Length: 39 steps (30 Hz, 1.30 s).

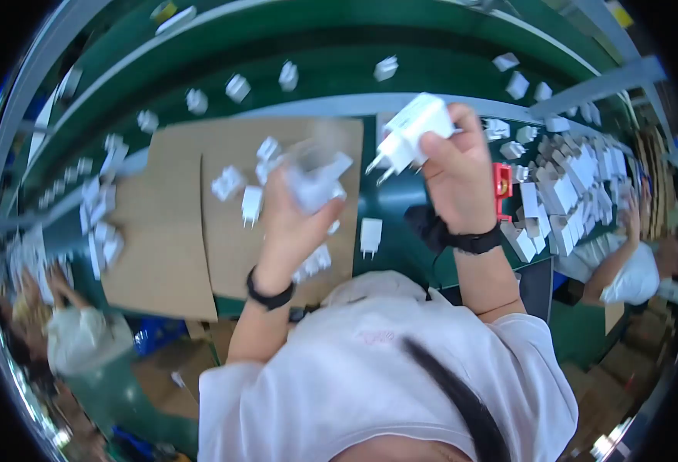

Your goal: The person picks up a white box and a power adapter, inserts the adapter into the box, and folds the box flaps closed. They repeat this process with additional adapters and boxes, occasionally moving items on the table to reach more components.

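Note:
My right hand [466, 181] grips a white charger plug [416, 127] between thumb and fingers. Its two metal pins point down to the left, above the table. My left hand [293, 223] is curled around a whitish, partly see-through piece [316, 181], smeared by motion, so its kind is unclear. Beneath that hand a brown cardboard sheet [162, 223] carries several white charger plugs, one of them a plug [252, 204] lying pins toward me. Another white plug [370, 236] rests on the green table, between my two forearms.
Several white plugs [237, 88] lie spaced along the green belt [316, 69] beyond the table. At right are a red fixture [503, 191] and a heap of small white boxes [562, 192]. Co-workers sit at the left [85, 339] and right [624, 266].

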Motion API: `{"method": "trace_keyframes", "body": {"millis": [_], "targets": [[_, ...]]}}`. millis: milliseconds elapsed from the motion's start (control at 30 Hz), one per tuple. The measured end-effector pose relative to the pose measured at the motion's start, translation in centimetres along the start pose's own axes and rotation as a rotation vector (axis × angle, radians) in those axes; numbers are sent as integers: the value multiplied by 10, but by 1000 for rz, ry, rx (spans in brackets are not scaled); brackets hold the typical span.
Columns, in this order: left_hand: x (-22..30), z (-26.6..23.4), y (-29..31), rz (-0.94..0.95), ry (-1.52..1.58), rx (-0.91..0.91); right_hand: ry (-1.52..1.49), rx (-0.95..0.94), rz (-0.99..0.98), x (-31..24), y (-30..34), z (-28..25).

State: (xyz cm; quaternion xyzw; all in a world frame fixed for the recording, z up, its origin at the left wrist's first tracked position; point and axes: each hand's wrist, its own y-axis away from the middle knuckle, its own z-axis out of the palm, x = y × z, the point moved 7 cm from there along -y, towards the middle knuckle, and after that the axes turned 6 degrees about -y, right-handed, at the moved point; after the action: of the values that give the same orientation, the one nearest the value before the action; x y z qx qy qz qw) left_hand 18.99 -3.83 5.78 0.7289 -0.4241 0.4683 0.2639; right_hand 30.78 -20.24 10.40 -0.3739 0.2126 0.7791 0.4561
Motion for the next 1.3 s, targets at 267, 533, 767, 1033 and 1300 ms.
{"method": "trace_keyframes", "body": {"millis": [267, 533, 767, 1033, 1300], "targets": [[68, 26, 52, 458, -482, 300, 319, 13, -289, -28, 50, 6], [77, 36, 58, 490, -511, 307, 439, 48, -383, -25, 61, -6], [67, 47, 54, 484, -493, 310, 1304, -82, -662, -23, 55, 5], [62, 41, 44, 398, -296, 283, 342, -142, -54, 27, 56, -17], [51, 58, 39, 261, -169, -11, 360, -189, 35, 53, 54, -23]]}}
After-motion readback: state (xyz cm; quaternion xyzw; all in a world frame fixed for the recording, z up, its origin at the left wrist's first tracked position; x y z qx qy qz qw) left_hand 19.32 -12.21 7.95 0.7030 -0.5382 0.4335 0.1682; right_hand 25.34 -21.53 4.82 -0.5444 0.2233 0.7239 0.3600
